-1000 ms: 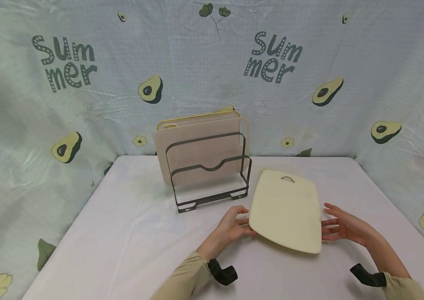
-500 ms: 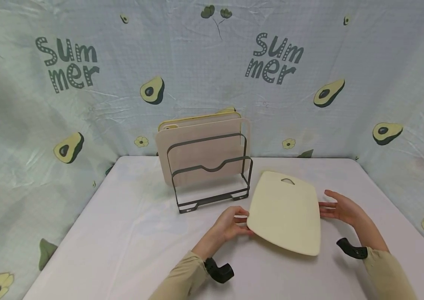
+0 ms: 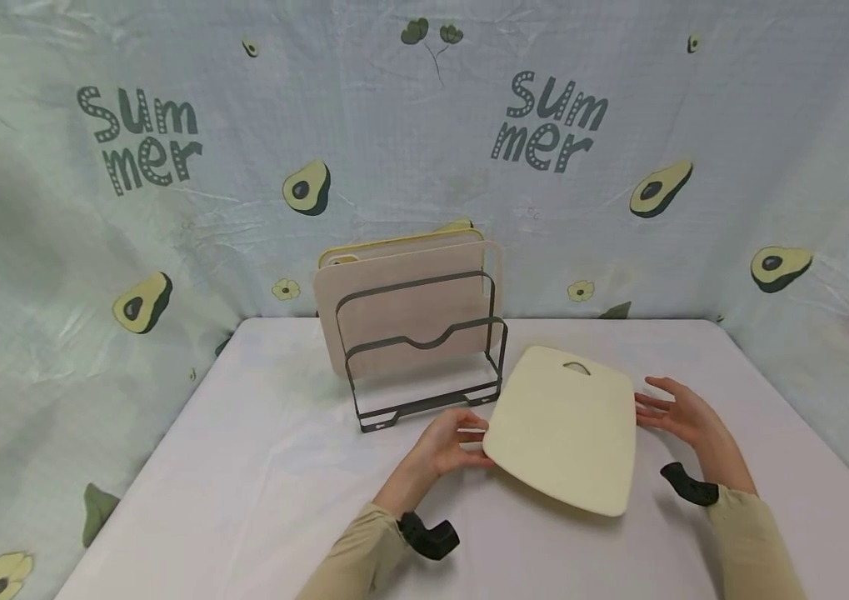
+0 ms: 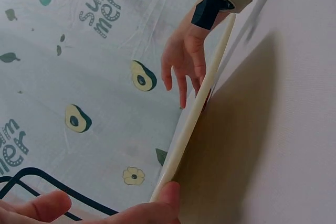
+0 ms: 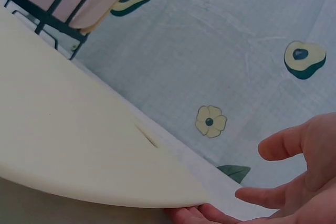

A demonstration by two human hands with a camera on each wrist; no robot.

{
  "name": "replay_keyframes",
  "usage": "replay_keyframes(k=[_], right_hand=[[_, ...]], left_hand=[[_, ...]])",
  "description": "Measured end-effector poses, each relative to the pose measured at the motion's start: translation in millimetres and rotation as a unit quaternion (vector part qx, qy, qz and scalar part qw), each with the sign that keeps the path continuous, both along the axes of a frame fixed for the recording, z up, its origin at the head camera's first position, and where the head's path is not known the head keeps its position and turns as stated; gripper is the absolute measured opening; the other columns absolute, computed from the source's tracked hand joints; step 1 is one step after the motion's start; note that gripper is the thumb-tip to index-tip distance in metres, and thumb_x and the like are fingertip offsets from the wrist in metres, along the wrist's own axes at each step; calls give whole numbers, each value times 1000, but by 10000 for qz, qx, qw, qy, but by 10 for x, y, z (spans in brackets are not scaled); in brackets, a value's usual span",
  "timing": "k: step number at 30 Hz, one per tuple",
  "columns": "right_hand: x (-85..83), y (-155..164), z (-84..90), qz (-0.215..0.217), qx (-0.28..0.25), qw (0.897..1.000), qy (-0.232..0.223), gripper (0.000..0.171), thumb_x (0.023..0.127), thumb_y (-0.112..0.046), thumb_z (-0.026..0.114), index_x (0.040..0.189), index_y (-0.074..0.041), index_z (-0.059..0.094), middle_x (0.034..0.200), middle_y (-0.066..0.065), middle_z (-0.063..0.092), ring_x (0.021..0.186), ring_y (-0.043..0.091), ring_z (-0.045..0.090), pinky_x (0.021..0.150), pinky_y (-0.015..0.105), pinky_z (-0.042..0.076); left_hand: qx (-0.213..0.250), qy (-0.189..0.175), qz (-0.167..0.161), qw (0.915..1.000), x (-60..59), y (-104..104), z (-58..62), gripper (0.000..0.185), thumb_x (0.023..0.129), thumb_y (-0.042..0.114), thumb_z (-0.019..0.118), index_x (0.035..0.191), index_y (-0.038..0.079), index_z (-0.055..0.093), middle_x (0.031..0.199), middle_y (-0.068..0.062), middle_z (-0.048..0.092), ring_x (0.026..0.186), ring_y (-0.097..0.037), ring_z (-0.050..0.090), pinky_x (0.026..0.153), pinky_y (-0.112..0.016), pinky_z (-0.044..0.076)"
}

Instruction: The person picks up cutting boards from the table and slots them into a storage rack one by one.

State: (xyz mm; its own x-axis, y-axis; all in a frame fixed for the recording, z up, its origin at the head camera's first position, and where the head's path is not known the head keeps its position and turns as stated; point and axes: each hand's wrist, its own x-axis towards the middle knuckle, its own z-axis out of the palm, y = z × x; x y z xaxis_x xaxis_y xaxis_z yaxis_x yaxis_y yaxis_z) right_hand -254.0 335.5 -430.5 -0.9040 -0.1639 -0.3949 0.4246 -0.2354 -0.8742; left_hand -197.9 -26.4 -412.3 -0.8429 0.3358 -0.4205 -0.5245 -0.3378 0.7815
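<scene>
A cream cutting board (image 3: 562, 429) with a handle slot lies tilted over the white table (image 3: 259, 467), its near side raised. My left hand (image 3: 454, 440) grips its left edge, the thumb (image 4: 165, 200) pressed against the rim. At the right edge, my right hand (image 3: 675, 412) touches the board with straight, spread fingers. In the right wrist view its fingertips (image 5: 197, 214) reach just under the rim of the board (image 5: 68, 145). The left wrist view shows the board edge-on (image 4: 194, 114), with the right hand (image 4: 184, 61) beside it.
A dark wire rack (image 3: 426, 339) stands just behind and left of the board. It holds an upright pink board (image 3: 409, 308) and a yellow board (image 3: 394, 242) behind that. An avocado-print cloth (image 3: 619, 125) hangs behind and at both sides of the table.
The cream board has slid a little left, toward the rack, with my left hand. My right hand has moved farther back along the right edge.
</scene>
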Motion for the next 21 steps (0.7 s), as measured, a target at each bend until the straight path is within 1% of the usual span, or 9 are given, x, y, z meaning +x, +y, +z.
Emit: replay_keyframes(k=[3, 5, 8, 11, 14, 15, 17, 19, 21], right_hand=[[21, -5, 3, 100, 202, 9997, 39, 66, 94, -35, 35, 143, -11, -1, 122, 15, 30, 82, 14, 59, 81, 32, 50], [31, -4, 9, 169, 361, 9992, 91, 63, 94, -35, 33, 142, -10, 1, 125, 20, 27, 82, 14, 58, 81, 32, 50], [46, -5, 25, 299, 600, 9977, 107, 63, 95, -35, 31, 143, -9, -1, 137, 29, 12, 82, 14, 57, 81, 33, 50], [63, 7, 31, 378, 870, 9955, 23, 66, 94, -37, 29, 143, -7, -6, 144, 28, -5, 82, 14, 55, 80, 33, 50], [75, 35, 26, 517, 1165, 9918, -70, 69, 94, -39, 27, 142, -6, -10, 145, 27, -13, 82, 15, 54, 81, 35, 51], [76, 46, 23, 550, 1258, 9905, -85, 69, 94, -39, 27, 142, -5, -10, 144, 27, -13, 81, 16, 55, 81, 35, 51], [72, 65, 15, 619, 1416, 9880, -54, 67, 94, -38, 28, 142, -5, -4, 143, 31, -7, 81, 17, 56, 81, 36, 51], [62, 82, 4, 650, 1485, 9868, -14, 59, 95, -35, 30, 138, -2, 7, 138, 33, 5, 81, 18, 58, 81, 38, 51], [52, 92, -8, 686, 1565, 9853, 39, 53, 95, -33, 31, 131, 2, 15, 132, 30, 17, 80, 19, 60, 80, 39, 51]], left_hand=[[5, -50, 85, 10000, 0, -22, 19, 29, 83, 11, 39, 102, -10, 44, 105, -21, 40, 90, -32, 44, 96, -55, 33], [141, -87, 187, 9997, -7, -37, 41, 36, 83, 11, 38, 110, -13, 40, 110, -26, 37, 96, -34, 42, 97, -54, 32], [352, -118, 361, 9987, -18, -60, 78, 46, 82, 10, 37, 119, -18, 32, 118, -34, 29, 106, -40, 38, 99, -55, 30], [492, -195, 429, 9977, -28, -80, 94, 50, 82, 9, 36, 123, -18, 28, 124, -39, 23, 116, -46, 31, 100, -56, 27], [529, -283, 474, 9971, -33, -99, 98, 46, 82, 9, 36, 122, -14, 30, 128, -40, 21, 120, -51, 28, 98, -61, 25], [524, -326, 461, 9970, -35, -105, 99, 45, 82, 10, 37, 121, -11, 30, 128, -40, 21, 120, -52, 27, 97, -64, 24], [419, -391, 436, 9974, -38, -120, 98, 42, 82, 12, 39, 119, -6, 31, 129, -39, 22, 117, -54, 28, 93, -68, 23], [309, -478, 394, 9976, -43, -141, 102, 41, 83, 14, 40, 119, -2, 31, 129, -37, 22, 114, -54, 30, 89, -71, 23], [188, -519, 369, 9978, -50, -165, 102, 38, 82, 15, 41, 117, 1, 33, 129, -35, 24, 111, -53, 32, 88, -72, 24]])
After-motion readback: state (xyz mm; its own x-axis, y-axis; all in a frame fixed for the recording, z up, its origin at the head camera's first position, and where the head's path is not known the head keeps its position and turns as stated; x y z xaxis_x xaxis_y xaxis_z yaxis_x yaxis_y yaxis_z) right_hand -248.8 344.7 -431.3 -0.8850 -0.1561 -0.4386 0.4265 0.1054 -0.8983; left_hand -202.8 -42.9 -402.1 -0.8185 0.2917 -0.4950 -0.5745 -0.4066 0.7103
